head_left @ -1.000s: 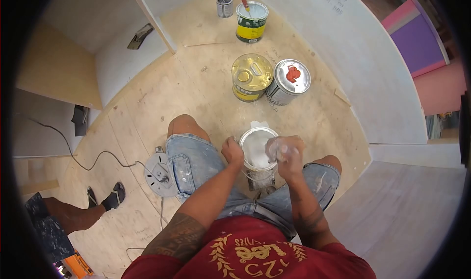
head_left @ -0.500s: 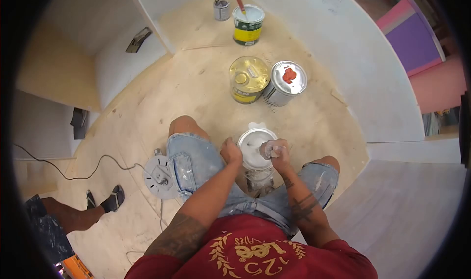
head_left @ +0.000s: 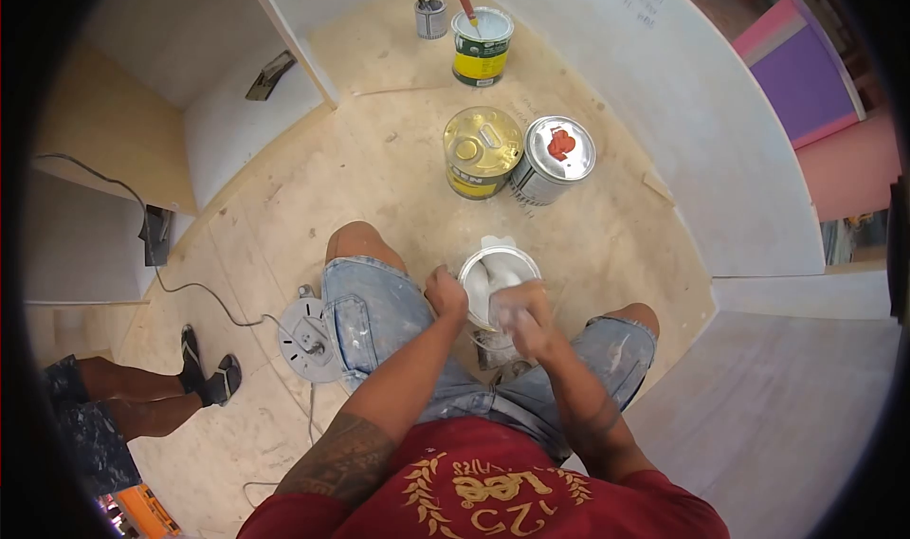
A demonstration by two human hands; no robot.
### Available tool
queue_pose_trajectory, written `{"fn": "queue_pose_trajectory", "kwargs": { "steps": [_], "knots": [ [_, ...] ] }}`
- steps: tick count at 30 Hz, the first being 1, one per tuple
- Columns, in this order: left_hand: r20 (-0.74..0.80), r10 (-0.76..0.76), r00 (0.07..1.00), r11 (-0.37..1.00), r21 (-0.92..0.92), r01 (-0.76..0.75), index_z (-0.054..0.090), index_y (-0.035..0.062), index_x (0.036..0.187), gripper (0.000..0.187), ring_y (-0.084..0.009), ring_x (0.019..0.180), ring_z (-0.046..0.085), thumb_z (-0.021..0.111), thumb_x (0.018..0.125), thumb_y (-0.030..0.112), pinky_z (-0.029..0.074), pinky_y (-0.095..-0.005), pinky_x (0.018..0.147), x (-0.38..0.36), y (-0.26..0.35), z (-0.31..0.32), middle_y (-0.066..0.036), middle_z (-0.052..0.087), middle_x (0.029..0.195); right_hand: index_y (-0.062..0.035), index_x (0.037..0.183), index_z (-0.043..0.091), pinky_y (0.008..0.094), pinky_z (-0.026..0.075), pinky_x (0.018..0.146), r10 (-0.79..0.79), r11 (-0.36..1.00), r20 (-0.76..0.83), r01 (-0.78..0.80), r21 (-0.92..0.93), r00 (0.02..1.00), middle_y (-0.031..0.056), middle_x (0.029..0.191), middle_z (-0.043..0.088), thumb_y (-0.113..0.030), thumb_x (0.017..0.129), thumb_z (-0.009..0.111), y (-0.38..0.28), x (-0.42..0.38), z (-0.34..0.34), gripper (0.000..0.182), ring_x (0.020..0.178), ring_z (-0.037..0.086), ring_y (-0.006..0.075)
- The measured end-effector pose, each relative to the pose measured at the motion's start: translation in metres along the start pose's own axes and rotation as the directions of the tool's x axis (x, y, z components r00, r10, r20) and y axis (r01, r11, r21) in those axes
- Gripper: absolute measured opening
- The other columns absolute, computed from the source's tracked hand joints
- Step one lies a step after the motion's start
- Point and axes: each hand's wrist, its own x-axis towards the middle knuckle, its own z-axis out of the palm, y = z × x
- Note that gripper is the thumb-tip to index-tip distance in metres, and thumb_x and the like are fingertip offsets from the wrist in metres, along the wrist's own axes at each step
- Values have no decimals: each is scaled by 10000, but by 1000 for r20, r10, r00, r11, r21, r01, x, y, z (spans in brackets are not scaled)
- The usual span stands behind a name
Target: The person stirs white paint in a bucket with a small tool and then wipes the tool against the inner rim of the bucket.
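An uncapped metal can (head_left: 466, 304) of thick white paint or filler (head_left: 492, 272) stands between my knees. Its surface shows ridges and a hollow. My left hand (head_left: 445, 292) is curled against the left side of the can's rim, gripping it. Over the front right of the opening is my right hand (head_left: 524, 317), closed and smeared by motion. Whatever it grips is hidden by the fist. White residue coats its fingers.
Beyond the can stand a gold can (head_left: 482, 146) and a silver can (head_left: 555, 155) with a red mark. Farther back are a green-yellow paint tub (head_left: 481, 63) with a red-handled tool and a small can (head_left: 431, 19) holding a brush. A cable reel (head_left: 311, 342) lies left; another person's legs (head_left: 142, 397) are nearby.
My right hand has moved slightly toward me across the can, and the white surface is now more churned. My left hand stays at the rim. The cable at left has lifted; the other person's legs shifted.
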Motion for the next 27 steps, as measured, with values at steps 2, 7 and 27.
{"fn": "queue_pose_trajectory", "kwargs": {
  "steps": [2, 7, 27],
  "knots": [
    [-30, 2, 1000, 1000, -18, -2, 633, -98, 1107, 488, -409, 1093, 597, 474, 900, 315, 421, -412, 971, -1, -4, 3, -298, 631, 1161, -3, 559, 486, 340, 338, 459, -78, 993, 92, 86, -85, 993, 87, 515, 464, -251, 796, 476, -16, 4, -1, 343, 453, 452, 204],
    [16, -11, 1000, 1000, -26, 11, 633, -77, 1155, 493, -399, 1129, 585, 486, 897, 316, 421, -402, 988, -4, 5, -2, -283, 622, 1202, -8, 561, 484, 366, 352, 473, -61, 981, 82, 45, 188, 995, 109, 542, 478, -256, 721, 511, 77, -15, -21, 296, 458, 460, 276],
    [-106, -4, 994, 998, -71, -3, 646, -109, 1087, 469, -384, 1020, 619, 511, 890, 294, 433, -411, 937, 1, -6, 9, -276, 660, 1104, -1, 553, 455, 338, 338, 477, -134, 979, 264, 86, 185, 955, 69, 516, 453, -272, 700, 470, 9, 9, -30, 309, 477, 447, 182]
  ]
}}
